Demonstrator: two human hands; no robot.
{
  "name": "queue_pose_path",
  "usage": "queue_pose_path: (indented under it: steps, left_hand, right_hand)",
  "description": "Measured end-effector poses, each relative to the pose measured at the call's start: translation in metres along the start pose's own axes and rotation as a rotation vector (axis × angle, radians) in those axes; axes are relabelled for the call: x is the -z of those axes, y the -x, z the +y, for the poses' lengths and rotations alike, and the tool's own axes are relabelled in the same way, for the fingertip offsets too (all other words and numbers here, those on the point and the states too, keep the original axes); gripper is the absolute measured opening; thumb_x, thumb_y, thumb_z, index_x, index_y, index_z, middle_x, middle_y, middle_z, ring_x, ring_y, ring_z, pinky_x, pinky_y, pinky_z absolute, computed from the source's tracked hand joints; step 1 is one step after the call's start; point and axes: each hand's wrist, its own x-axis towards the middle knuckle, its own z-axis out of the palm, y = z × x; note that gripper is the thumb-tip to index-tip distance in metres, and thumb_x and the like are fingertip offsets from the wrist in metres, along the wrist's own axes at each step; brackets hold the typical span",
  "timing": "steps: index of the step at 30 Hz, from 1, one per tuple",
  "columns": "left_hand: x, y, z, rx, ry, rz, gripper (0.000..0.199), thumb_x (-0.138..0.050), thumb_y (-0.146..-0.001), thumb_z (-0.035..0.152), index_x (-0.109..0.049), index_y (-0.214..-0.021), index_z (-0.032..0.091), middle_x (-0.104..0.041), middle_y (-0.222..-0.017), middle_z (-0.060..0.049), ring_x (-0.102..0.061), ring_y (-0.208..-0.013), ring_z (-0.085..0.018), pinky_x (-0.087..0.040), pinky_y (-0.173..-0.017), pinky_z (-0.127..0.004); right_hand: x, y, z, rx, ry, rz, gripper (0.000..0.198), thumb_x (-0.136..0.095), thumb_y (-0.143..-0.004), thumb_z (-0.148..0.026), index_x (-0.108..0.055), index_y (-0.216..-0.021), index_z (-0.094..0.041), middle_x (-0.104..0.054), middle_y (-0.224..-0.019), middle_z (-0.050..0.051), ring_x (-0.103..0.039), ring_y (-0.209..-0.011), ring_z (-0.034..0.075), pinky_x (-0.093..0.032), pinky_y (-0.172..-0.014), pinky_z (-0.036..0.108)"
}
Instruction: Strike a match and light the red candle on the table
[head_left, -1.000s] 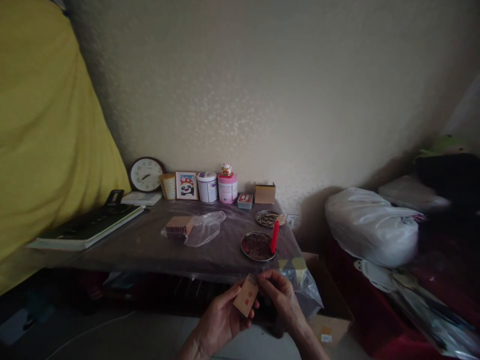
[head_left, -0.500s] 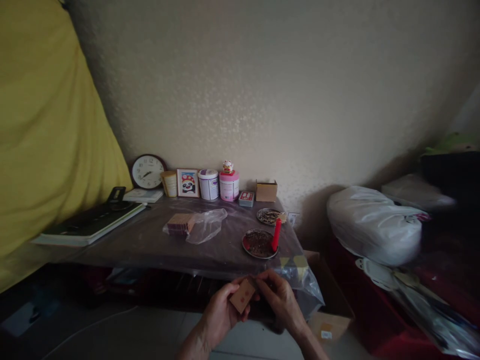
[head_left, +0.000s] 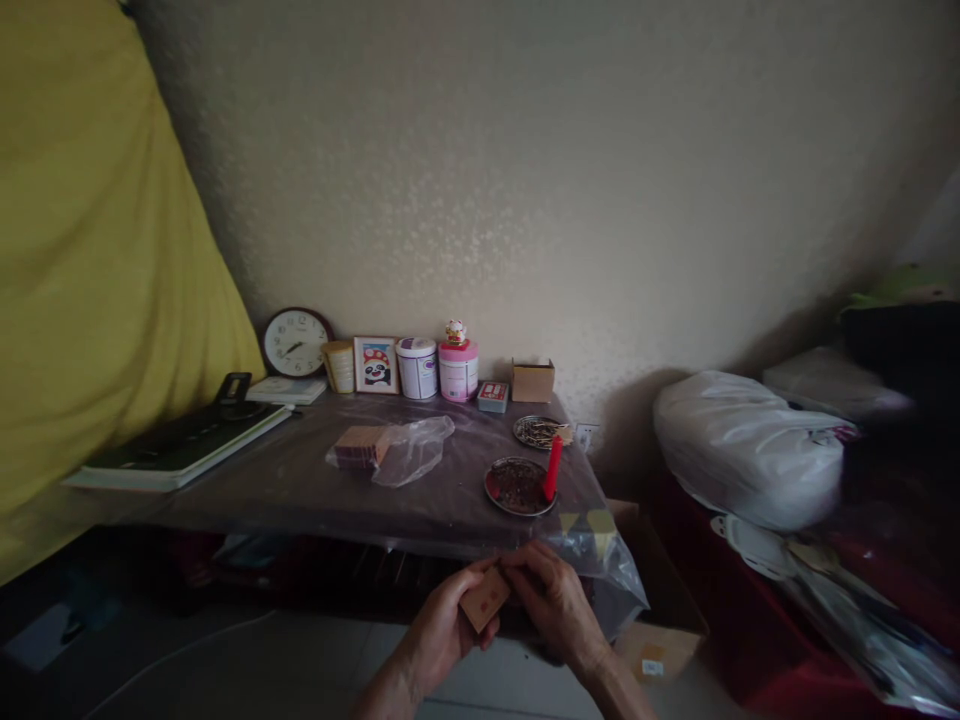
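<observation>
Gripping a small cardboard matchbox between thumb and fingers, the left hand holds it tilted, its red-printed face showing, just off the near edge of the plastic-covered table; the right hand has its fingers curled in against the box's upper end; the light is dim and those fingertips hide that end, so I cannot tell whether they pinch anything besides the box. The first risk lies right here: if the box is an open sleeve-and-tray kind, a sharp tug or a steeper tilt could slide the tray out and spill its contents; nothing but the dark gap and the pale floor seems to lie beneath to catch them. A slack left grip would let the whole box drop the same way.

Farther out, the clear plastic table cover hangs loose at the near right corner, close to the right hand; a sleeve or wrist catching it could drag the near round plate; the red candle, tall and slim at that plate's right side, would likely topple first. Behind it, the far round plate bears loose matchsticks, which a jolt could scatter; any flame would be a worry beside them, and beside the crumpled clear bag next to the stacked matchboxes, since thin plastic burns readily.
</observation>
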Motion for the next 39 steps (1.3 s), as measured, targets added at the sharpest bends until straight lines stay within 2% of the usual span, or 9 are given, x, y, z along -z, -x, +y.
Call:
queue_pose_path:
  steps: [6, 13, 18, 25, 31, 39]
  left_hand:
    - [0.000, -0.001, -0.002, -0.018, -0.075, 0.012, 0.028, -0.045, -0.078, 0.026, -0.062, -0.092, 0.010, -0.057, -0.058, 0.000, -0.047, -0.041, -0.010, -0.030, -0.040, -0.023]
    - [0.002, -0.002, -0.003, -0.012, -0.113, 0.018, 0.029, -0.047, -0.074, 0.029, -0.062, -0.091, 0.011, -0.056, -0.057, 0.000, -0.046, -0.039, -0.010, -0.027, -0.039, -0.023]
    - [0.000, -0.001, -0.002, -0.014, -0.140, 0.022, 0.028, -0.047, -0.074, 0.032, -0.063, -0.085, 0.011, -0.053, -0.053, 0.001, -0.045, -0.039, -0.009, -0.026, -0.039, -0.023]
    - [0.001, 0.000, 0.001, 0.007, -0.162, 0.023, 0.029, -0.046, -0.075, 0.031, -0.064, -0.088, 0.012, -0.055, -0.054, 0.001, -0.045, -0.039, -0.009, -0.026, -0.039, -0.023]
    - [0.005, -0.002, -0.001, -0.014, -0.190, -0.004, 0.032, -0.047, -0.075, 0.034, -0.064, -0.089, 0.011, -0.055, -0.053, 0.001, -0.044, -0.039, -0.009, -0.025, -0.039, -0.023]
    - [0.011, -0.007, -0.004, 0.017, -0.176, 0.000, 0.033, -0.048, -0.074, 0.033, -0.063, -0.093, 0.011, -0.058, -0.056, 0.000, -0.046, -0.039, -0.009, -0.024, -0.038, -0.023]
  right_hand:
    - [-0.001, 0.001, 0.000, 0.066, 0.102, -0.041, 0.017, -0.050, -0.087, -0.018, -0.066, -0.087, -0.022, -0.060, -0.087, 0.003, -0.059, -0.081, 0.013, -0.045, -0.074, 0.022]
    - [-0.001, 0.000, 0.002, 0.084, 0.161, -0.061, 0.013, -0.052, -0.084, -0.014, -0.062, -0.080, -0.020, -0.060, -0.086, 0.002, -0.058, -0.080, 0.013, -0.045, -0.072, 0.020]
    - [-0.001, 0.001, 0.001, 0.089, 0.151, -0.078, 0.017, -0.051, -0.084, -0.013, -0.064, -0.088, -0.023, -0.061, -0.089, 0.001, -0.059, -0.083, 0.013, -0.045, -0.074, 0.021]
    - [0.000, 0.001, -0.002, 0.081, 0.195, -0.079, 0.014, -0.050, -0.084, -0.013, -0.061, -0.077, -0.020, -0.060, -0.083, 0.001, -0.058, -0.078, 0.013, -0.044, -0.070, 0.021]
    - [0.002, 0.001, -0.002, 0.086, 0.160, -0.126, 0.020, -0.050, -0.082, -0.011, -0.064, -0.090, -0.023, -0.061, -0.090, 0.002, -0.058, -0.083, 0.014, -0.044, -0.074, 0.021]
    - [0.003, 0.000, -0.002, 0.089, 0.172, -0.139, 0.016, -0.050, -0.079, -0.008, -0.061, -0.076, -0.019, -0.059, -0.084, 0.001, -0.056, -0.078, 0.012, -0.042, -0.070, 0.019]
